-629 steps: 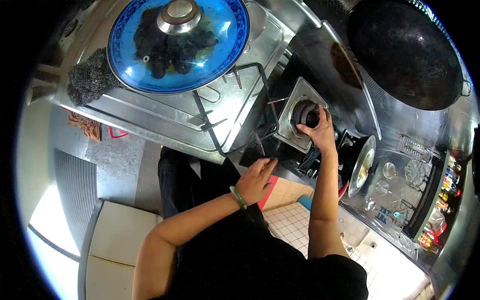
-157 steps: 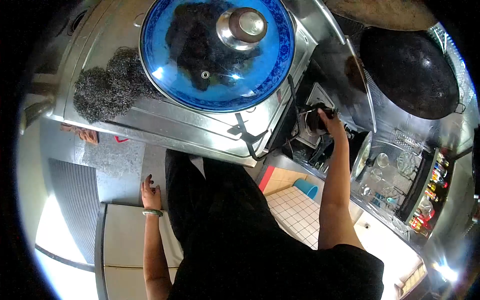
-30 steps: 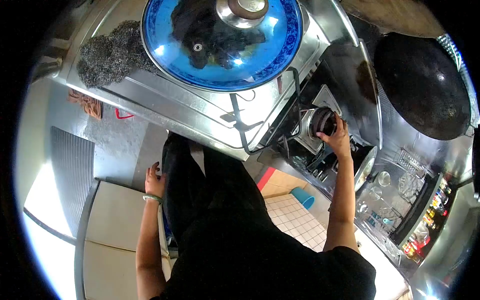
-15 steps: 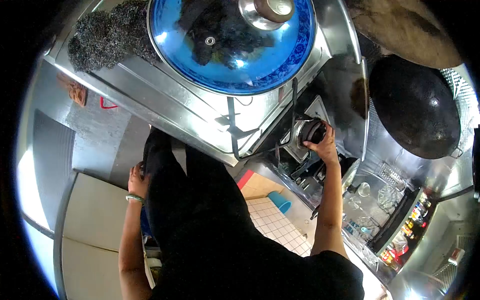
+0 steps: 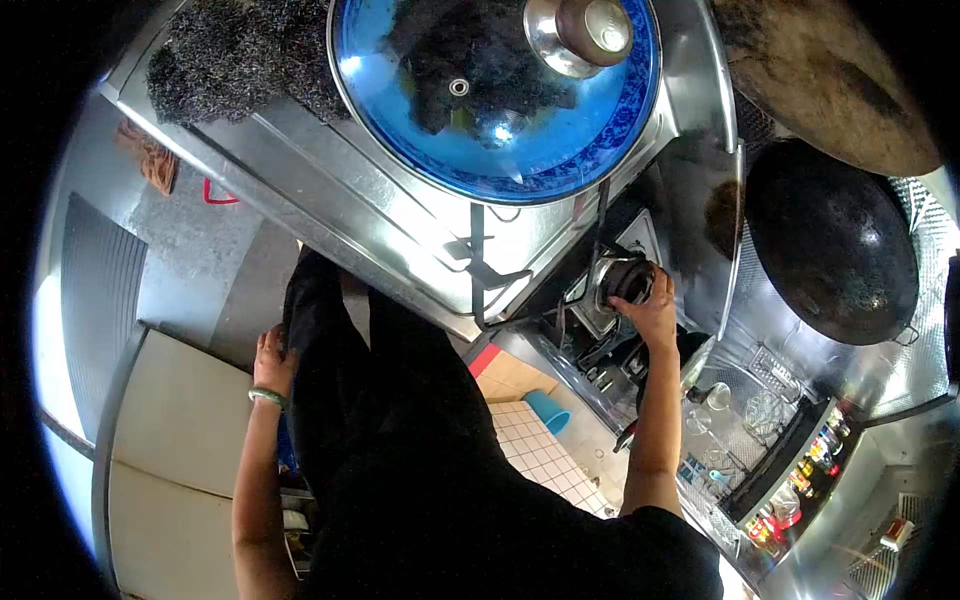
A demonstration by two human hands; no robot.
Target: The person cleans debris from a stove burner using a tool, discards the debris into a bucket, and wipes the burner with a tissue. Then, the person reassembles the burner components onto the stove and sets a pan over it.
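Note:
On the right, my right hand grips the rim of a dark round burner head, thumb on the near side and fingers on the far side. It sits over a square metal plate on the black stove. Beside my thigh hangs my left hand, a bracelet on its wrist; its fingers are loosely apart and hold nothing visible. A black pan support juts from under a large blue patterned bowl, whose glass lid has a knob and shows dark leafy stuff beneath.
Dark steel-wool-like clumps lie on the metal counter at upper left. A black wok and a brown round board stand at right. A blue bucket is on the floor, and bottles line a shelf.
The view has shifted slightly, so the bowl and wok appear further right and lower. My right hand keeps its grip on the burner head; my left hand stays by my thigh.

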